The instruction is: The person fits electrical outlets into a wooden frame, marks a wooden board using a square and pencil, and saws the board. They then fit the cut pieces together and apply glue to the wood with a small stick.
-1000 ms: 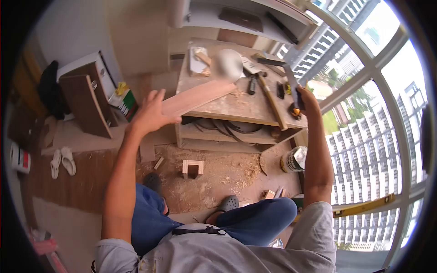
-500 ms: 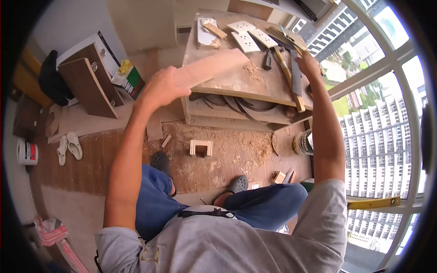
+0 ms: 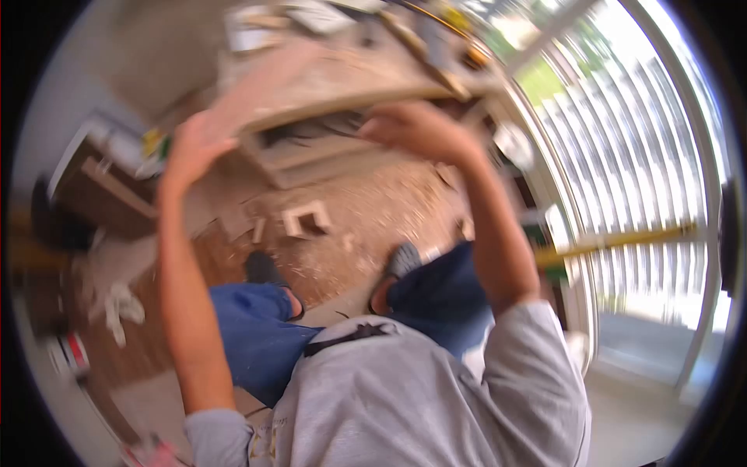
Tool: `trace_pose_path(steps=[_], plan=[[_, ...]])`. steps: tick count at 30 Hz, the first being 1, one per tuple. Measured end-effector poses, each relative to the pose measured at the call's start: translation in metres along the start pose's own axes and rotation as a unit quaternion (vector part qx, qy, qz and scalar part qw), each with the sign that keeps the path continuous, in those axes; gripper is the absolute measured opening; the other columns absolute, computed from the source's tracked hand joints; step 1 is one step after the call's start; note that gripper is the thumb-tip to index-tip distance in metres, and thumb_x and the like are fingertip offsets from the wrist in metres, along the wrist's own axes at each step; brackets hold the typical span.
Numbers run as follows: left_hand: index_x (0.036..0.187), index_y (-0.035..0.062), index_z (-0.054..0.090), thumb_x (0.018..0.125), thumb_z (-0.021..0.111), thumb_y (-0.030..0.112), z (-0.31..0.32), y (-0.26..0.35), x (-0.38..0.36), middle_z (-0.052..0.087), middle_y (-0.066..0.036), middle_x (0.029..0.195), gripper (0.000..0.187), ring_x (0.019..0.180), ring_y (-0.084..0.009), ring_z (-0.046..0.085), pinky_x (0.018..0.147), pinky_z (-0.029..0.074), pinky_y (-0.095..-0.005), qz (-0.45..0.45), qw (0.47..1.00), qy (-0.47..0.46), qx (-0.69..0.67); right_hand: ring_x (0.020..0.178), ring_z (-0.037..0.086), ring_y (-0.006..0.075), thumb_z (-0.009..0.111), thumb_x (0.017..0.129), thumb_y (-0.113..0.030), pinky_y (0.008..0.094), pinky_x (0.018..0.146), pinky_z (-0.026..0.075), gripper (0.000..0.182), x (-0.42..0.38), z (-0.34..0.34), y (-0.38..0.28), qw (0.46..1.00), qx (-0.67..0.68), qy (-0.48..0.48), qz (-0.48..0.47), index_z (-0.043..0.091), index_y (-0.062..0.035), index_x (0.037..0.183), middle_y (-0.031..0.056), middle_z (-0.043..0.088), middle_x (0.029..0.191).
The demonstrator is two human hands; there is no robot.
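Note:
My left hand (image 3: 193, 152) is closed around one end of a flat, pale wooden board (image 3: 268, 82), which slants up to the right over the workbench's left part. My right hand (image 3: 416, 131), blurred by motion, hovers before the workbench's front edge. Its fingers reach left, loosely apart, and nothing shows in them. Behind it on the workbench (image 3: 350, 82) lie a long wooden strip (image 3: 424, 54) and a grey saw-like blade (image 3: 436, 47), both smeared.
A small wooden frame-like block (image 3: 305, 219) stands on the shaving-strewn floor (image 3: 350, 202) between my feet and the workbench. Brown panels (image 3: 117, 187) lean at the left. A yellow spirit level (image 3: 615, 243) lies by the windows at the right. Pale shoes (image 3: 120, 307) sit at the far left.
The view has swung. My right hand has left the tools at the workbench's right side and moved left and toward me. My left hand still holds the board.

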State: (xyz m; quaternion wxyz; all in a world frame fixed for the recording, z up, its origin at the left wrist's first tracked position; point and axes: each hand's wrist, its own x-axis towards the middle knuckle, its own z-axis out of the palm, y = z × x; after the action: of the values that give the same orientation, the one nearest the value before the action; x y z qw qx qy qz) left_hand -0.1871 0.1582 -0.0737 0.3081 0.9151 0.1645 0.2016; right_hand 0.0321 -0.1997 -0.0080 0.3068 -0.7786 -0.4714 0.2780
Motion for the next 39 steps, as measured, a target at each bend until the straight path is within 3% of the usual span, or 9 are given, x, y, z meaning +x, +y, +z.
trace_pose_path(steps=[5,8,11,15,23,24,28,34,39], plan=[[0.152,-0.0043,0.039,0.085,0.08,0.046,-0.006,-0.081,0.015,0.051,-0.028,0.144,0.093,0.133,-0.0406,0.049,0.113,0.036,-0.046,0.021,0.973,-0.001,0.232,0.085,0.07,0.0249,0.068,0.097,-0.023,0.0336,0.08,0.056,0.026,-0.163,0.026,0.005,0.983,-0.09,0.144,0.073,0.071,-0.0025,0.112,0.0105,0.074,0.096],[0.156,-0.0027,0.034,0.093,0.072,0.05,-0.021,-0.097,0.017,0.045,-0.024,0.153,0.09,0.14,-0.035,0.043,0.115,0.034,-0.0424,-0.051,0.994,0.041,0.092,0.083,0.065,0.0088,0.065,0.101,-0.018,0.0255,0.074,0.054,0.02,-0.265,-0.001,0.055,0.905,0.132,0.38,0.139,0.072,-0.002,0.11,0.0034,0.071,0.092],[0.157,-0.0014,0.034,0.095,0.07,0.051,-0.035,-0.063,0.012,0.043,-0.021,0.155,0.089,0.141,-0.0288,0.042,0.116,0.033,-0.0393,-0.155,0.98,0.097,-0.077,0.078,0.062,0.0098,0.065,0.098,-0.022,0.0262,0.074,0.052,0.028,-0.37,-0.022,0.136,0.802,0.046,0.507,0.314,0.072,0.0023,0.109,0.0033,0.07,0.087],[0.154,0.0,0.04,0.098,0.068,0.046,-0.078,-0.07,0.014,0.049,-0.02,0.15,0.078,0.135,-0.0281,0.049,0.115,0.034,-0.0383,-0.135,0.984,0.114,0.009,0.099,0.068,0.043,0.059,0.095,-0.03,0.0459,0.093,0.052,0.035,-0.441,-0.008,0.167,0.723,-0.179,0.447,0.496,0.074,0.0007,0.105,0.0255,0.072,0.101],[0.124,-0.0003,0.066,0.086,0.08,0.028,-0.091,0.303,-0.095,0.064,-0.018,0.128,0.05,0.116,-0.0345,0.062,0.105,0.045,-0.0393,0.1,0.871,-0.479,0.036,0.072,0.07,0.0341,0.054,0.099,-0.033,0.044,0.073,0.054,0.041,-0.368,0.105,0.309,0.876,0.074,0.26,0.399,0.071,0.0037,0.097,0.019,0.072,0.078],[0.123,0.0001,0.067,0.085,0.081,0.029,-0.098,0.314,-0.104,0.065,-0.019,0.125,0.05,0.113,-0.0359,0.063,0.102,0.047,-0.0403,0.124,0.842,-0.525,-0.01,0.071,0.07,0.0273,0.065,0.093,-0.027,0.0443,0.065,0.054,0.035,-0.353,0.158,0.373,0.879,0.032,0.435,0.193,0.069,0.0024,0.112,0.0203,0.071,0.081],[0.121,0.0019,0.069,0.084,0.083,0.032,-0.127,0.305,-0.157,0.067,-0.018,0.122,0.05,0.112,-0.0337,0.064,0.097,0.051,-0.0409,0.076,0.79,-0.585,-0.168,0.07,0.066,0.0232,0.063,0.091,-0.016,0.0404,0.064,0.054,0.034,-0.338,0.204,0.381,0.845,-0.146,0.382,0.346,0.062,0.005,0.117,0.0159,0.068,0.082],[0.125,-0.001,0.065,0.1,0.061,0.032,-0.118,0.238,-0.137,0.067,-0.017,0.119,0.042,0.113,-0.0288,0.063,0.1,0.049,-0.0393,-0.107,0.974,-0.173,0.099,0.07,0.066,0.0228,0.063,0.09,-0.013,0.039,0.064,0.055,0.031,-0.318,0.243,0.385,0.826,-0.057,0.427,0.364,0.06,0.0048,0.115,0.0145,0.067,0.082],[0.144,-0.0079,0.045,0.076,0.079,0.064,-0.071,0.109,-0.032,0.05,-0.027,0.142,0.105,0.125,-0.0346,0.056,0.101,0.049,-0.0421,-0.07,0.96,-0.097,0.253,0.07,0.065,0.0225,0.062,0.088,-0.011,0.0379,0.064,0.055,0.029,-0.324,0.254,0.389,0.811,0.036,0.467,0.349,0.059,0.0047,0.113,0.0134,0.066,0.081]])
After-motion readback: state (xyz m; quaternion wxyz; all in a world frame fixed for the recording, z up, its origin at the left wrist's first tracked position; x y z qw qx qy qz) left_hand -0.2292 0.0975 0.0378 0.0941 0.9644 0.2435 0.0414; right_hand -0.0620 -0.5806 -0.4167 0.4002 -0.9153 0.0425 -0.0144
